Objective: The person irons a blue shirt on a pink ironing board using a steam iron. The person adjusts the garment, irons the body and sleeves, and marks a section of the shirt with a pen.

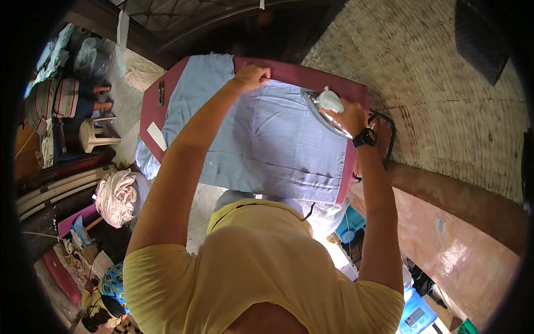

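A light-blue shirt lies spread over a maroon ironing board, its near part reaching the board's front edge. Creases cross the cloth, and a small button shows near its lower left. My right hand, with a black watch at the wrist, is closed around a clothes iron that has a white top and a shiny silver body. The iron sits on the shirt's far right part. At the far edge of the cloth, my left hand is closed with curled fingers, gripping the fabric there.
On the board's left end lie a dark slim tool and a white card. A plastic stool and another person's legs are at the far left. A bundle of pale cloth sits left of me; a rough wall rises at right.
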`<state>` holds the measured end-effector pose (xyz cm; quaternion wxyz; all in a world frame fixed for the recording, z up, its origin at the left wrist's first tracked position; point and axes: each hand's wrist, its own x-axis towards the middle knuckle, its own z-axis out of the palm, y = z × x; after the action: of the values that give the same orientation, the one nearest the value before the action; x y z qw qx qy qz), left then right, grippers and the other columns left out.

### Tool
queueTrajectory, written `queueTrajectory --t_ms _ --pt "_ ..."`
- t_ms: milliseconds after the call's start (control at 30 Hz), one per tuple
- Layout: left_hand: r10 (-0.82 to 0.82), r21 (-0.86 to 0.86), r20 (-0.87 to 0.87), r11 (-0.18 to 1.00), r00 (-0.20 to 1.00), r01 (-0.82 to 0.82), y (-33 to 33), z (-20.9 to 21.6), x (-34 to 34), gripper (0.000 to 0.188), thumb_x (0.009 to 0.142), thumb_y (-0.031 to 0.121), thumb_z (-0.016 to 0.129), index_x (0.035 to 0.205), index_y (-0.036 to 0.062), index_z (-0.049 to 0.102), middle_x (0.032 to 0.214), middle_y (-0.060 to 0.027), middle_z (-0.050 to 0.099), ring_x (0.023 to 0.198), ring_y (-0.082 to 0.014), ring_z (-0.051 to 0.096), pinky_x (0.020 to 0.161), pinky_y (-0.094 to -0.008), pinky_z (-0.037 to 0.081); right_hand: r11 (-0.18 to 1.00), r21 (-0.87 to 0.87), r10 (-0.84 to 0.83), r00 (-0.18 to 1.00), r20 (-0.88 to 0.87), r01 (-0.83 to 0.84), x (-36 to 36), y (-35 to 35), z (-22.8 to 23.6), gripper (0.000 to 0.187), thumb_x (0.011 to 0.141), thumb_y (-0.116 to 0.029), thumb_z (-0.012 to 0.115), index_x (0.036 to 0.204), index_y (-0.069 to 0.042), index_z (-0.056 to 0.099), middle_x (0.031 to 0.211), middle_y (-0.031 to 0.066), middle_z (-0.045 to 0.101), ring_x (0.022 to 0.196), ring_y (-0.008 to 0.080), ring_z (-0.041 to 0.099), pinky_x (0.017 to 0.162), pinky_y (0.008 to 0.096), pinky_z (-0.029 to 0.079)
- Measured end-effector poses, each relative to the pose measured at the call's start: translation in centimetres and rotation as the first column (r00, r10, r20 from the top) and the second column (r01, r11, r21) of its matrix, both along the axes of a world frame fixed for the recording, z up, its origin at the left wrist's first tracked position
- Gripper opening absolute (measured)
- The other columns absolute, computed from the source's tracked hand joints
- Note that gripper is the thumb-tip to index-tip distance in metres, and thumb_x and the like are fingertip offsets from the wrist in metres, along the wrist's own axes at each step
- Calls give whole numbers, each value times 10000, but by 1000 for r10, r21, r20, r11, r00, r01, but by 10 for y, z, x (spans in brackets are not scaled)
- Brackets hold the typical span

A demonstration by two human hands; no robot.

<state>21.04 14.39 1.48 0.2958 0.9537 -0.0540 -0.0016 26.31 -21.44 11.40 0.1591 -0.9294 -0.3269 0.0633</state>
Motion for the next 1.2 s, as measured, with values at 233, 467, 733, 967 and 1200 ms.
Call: queueTrajectory --t_ms 233,467,733,967,1200 --pt "94 490 -52 870 994 -57 71 20 -31 319 823 463 680 817 147 635 939 -45 680 1089 -287 553 924 -561 343 986 0 167 981 96 -168 5 48 -5 663 680 -720 682 972 -126 710 781 142 701 728 335 692 650 452 568" --pt "249 350 131 894 960 -280 77 4 -34 361 728 485 743 820 151 639 986 -13 665 1157 -275 509 931 -551 340 956 -2 291 948 133 -293 -3 120 -9 652 713 -731 636 922 -115 680 777 171 688 742 372 681 633 493 538" --pt "256 34 363 957 896 -287 92 -3 -47 167 770 183 741 879 107 639 973 -50 635 1017 -312 530 865 -448 412 946 82 314 949 -4 -313 -21 206 -3 588 754 -623 678 946 -68 667 799 192 688 799 405 674 702 513 536" --pt "606 -51 457 748 651 -661 148 4 -118 305 757 126 746 1040 90 638 1085 -161 580 1058 -376 519 889 -466 440 953 -15 302 953 35 -302 -23 200 5 552 754 -598 690 916 -71 672 774 189 688 743 380 679 668 494 546" --pt "847 75 234 473 477 -878 185 -33 -162 464 757 238 781 1139 66 583 1207 -244 537 1149 -420 499 962 -479 429 935 -19 355 929 100 -355 -28 215 8 589 745 -650 675 877 -77 677 745 177 687 722 375 681 638 492 545"
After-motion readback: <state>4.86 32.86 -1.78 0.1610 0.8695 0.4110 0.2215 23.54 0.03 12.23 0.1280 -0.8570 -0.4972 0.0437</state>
